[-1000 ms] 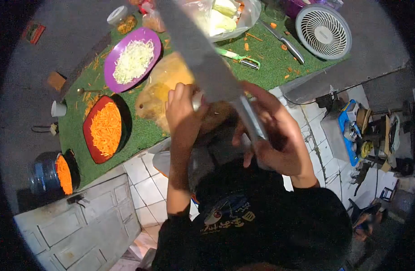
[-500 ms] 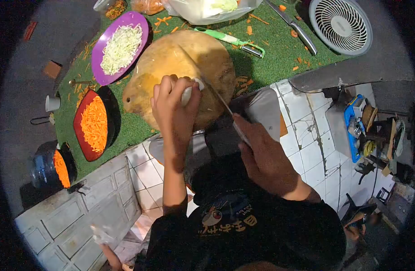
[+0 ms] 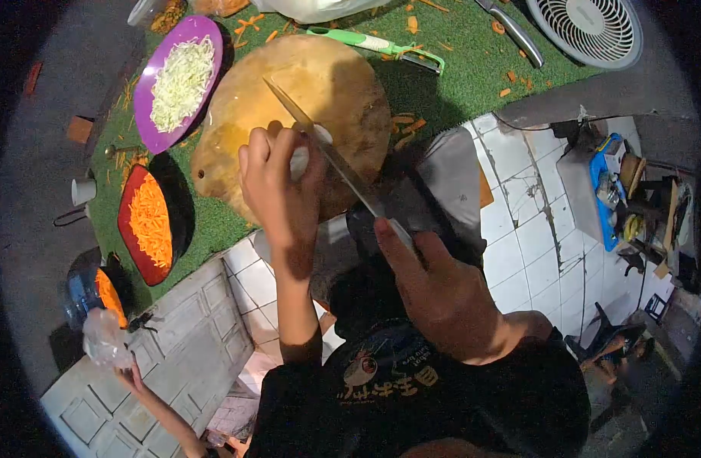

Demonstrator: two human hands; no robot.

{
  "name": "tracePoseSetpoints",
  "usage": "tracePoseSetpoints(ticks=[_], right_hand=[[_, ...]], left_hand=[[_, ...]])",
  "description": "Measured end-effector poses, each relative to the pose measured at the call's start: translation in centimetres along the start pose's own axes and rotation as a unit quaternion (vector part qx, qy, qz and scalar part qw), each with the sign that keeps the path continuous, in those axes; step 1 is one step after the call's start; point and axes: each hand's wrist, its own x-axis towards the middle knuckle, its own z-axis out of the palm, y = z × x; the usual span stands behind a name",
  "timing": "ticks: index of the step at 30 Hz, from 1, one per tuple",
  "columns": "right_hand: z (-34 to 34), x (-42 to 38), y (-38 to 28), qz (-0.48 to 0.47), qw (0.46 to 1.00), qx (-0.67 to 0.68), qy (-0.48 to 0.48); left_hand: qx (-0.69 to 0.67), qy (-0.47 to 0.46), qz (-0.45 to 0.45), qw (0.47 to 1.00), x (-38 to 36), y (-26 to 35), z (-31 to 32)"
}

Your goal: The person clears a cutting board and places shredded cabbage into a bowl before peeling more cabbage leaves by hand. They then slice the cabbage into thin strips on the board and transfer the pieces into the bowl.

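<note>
My left hand [image 3: 278, 179] is closed around a small white piece of food [image 3: 298, 162] on the round wooden cutting board [image 3: 350, 84]. Its exact kind is mostly hidden by my fingers. In my right hand [image 3: 446, 298] is a kitchen knife [image 3: 339, 160], gripped by its handle. The blade slants across the board, its tip pointing up and left, and passes right beside my left fingertips and a white end of the food. A green and white peeler [image 3: 377, 47] lies just behind the board.
Shredded cabbage fills a purple plate [image 3: 145, 103]; carrot shreds sit in a red dish [image 3: 126, 217] and a dark bowl [image 3: 79, 290]. Another knife [image 3: 518, 38] and a grey strainer basket [image 3: 633, 46] are at back right. Another person's hand [image 3: 129, 375] holds a clear plastic bag [image 3: 106, 340].
The view has shifted slightly. The knife has swung, with its tip farther left over the board and its blade nearer my left fingers. The other person's hand has risen with the bag.
</note>
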Motion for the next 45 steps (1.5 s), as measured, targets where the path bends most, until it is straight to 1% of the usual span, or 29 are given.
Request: tracePoseSetpoints(ticks=[2,5,7,8,10,13,16,20,22,23,25,29,31,35,38,39,41,43,44,45], right_hand=[[0.4,0.1,0.0,0.011,1.000,-0.012,-0.004],[1.1,1.0,0.5,0.023,1.000,0.009,0.013],[1.2,1.5,0.6,0.023,0.999,0.035,-0.019],[1.1,1.9,0.7,0.024,0.999,0.036,-0.017],[0.8,2.6,1.0,0.033,0.995,0.076,-0.050],[1.1,2.7,1.2,0.036,0.993,0.107,-0.033],[0.6,1.9,0.5,0.040,0.993,0.098,-0.056],[0.6,1.5,0.2,0.030,0.995,0.085,-0.037],[0.3,1.9,-0.2,0.039,0.995,0.047,-0.081],[0.4,2.0,-0.2,0.040,0.995,0.047,-0.081],[0.9,2.2,-0.2,0.033,0.996,0.048,-0.064],[1.8,4.3,-0.1,0.030,0.998,0.031,-0.043],[1.6,4.9,-0.1,0.039,0.996,0.071,-0.041],[1.8,4.1,0.3,0.023,0.995,0.088,-0.029],[1.2,3.2,-0.4,0.041,0.995,0.084,-0.045],[1.3,2.9,-0.4,0.003,0.998,0.067,-0.018],[1.4,2.7,-0.3,-0.033,0.998,0.049,0.010],[1.5,2.9,-0.3,-0.044,0.995,0.088,0.031],[1.4,2.9,-0.5,-0.042,0.995,0.088,0.031],[1.1,3.1,-0.8,-0.017,0.998,0.063,-0.008]], left_hand=[[0.002,0.000,-0.002,1.000,0.0,0.1,0.0],[0.001,-0.003,-0.002,1.000,0.0,0.1,-0.1],[-0.001,-0.009,-0.002,1.000,-0.1,0.1,-0.1],[0.017,-0.008,0.008,1.000,-0.1,0.1,-0.1],[0.036,-0.005,0.021,0.999,0.0,0.1,-0.1],[0.047,-0.003,0.032,0.998,0.0,0.1,-0.1],[0.060,-0.012,0.022,0.998,-0.1,0.2,-0.1],[0.048,-0.021,0.018,0.998,-0.2,0.3,-0.3],[0.052,-0.018,0.018,0.998,-0.1,0.3,-0.3],[0.060,-0.023,0.020,0.998,0.0,0.2,-0.3],[0.067,-0.029,0.020,0.997,0.0,0.0,-0.2],[0.039,-0.032,0.025,0.998,-0.2,0.0,-0.3],[0.037,-0.035,0.027,0.998,-0.2,0.0,-0.4],[0.054,-0.032,0.030,0.998,-0.1,-0.1,-0.3],[0.075,-0.036,0.035,0.996,-0.2,-0.1,-0.3],[0.079,-0.036,0.040,0.995,-0.3,-0.1,-0.3],[0.078,-0.030,0.048,0.995,-0.3,-0.3,-0.2],[0.077,-0.022,0.056,0.995,-0.3,-0.4,-0.2],[0.069,-0.025,0.055,0.996,-0.3,-0.3,-0.3],[0.061,-0.027,0.054,0.996,-0.3,-0.3,-0.4]])
